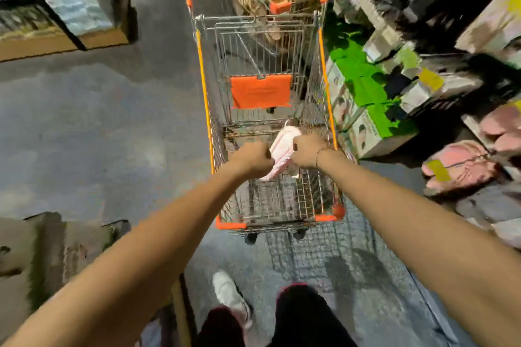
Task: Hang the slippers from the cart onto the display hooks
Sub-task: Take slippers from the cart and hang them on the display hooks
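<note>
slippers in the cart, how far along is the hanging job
Nearly done, it seems: the cart shows only one pink slipper pair. In hand: left hand and right hand both grip it above the basket. Left: hanging it by the pink slippers on display.

A grey, glossy floor [98, 121] reflects pale light. Blurred shelves [439, 22] of boxed goods, some green [363, 84], line the right side. A low shelf unit [64, 11] stands far left, cardboard [42, 256] nearer left.
</note>
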